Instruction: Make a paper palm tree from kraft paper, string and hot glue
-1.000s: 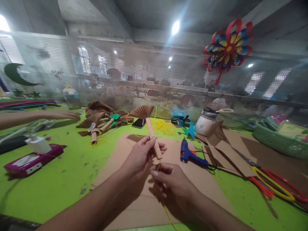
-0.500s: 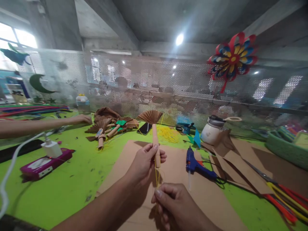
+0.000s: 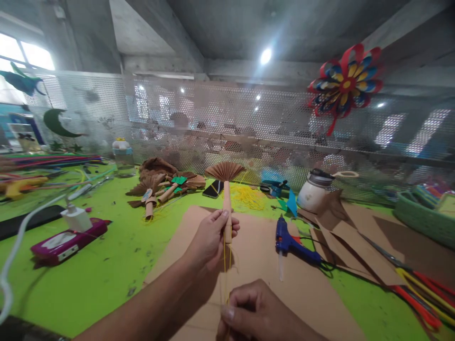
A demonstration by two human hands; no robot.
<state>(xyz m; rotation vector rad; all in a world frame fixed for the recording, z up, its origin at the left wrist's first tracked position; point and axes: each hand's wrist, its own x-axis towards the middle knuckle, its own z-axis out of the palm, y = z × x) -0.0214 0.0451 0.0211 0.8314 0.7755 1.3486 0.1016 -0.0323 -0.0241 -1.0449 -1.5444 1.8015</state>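
A brown pleated paper fan on a rolled paper handle stands upright over a sheet of brown paper. My left hand is closed around the lower part of that handle, thumb in front. Two strands of yellow string run down from the handle's lower end. Below, my right hand pinches the strands between thumb and fingers. A blue glue gun rests on the brown paper to the right of both hands.
Left on the green table are a purple power strip and several brown paper pieces. Behind lie a phone and yellow string pile. To the right are a white jug, scissors and a green basket.
My right hand has moved down, drawing out the string below the handle. My left hand and the fan shifted slightly left. Another person's arm at left has gone out of view.
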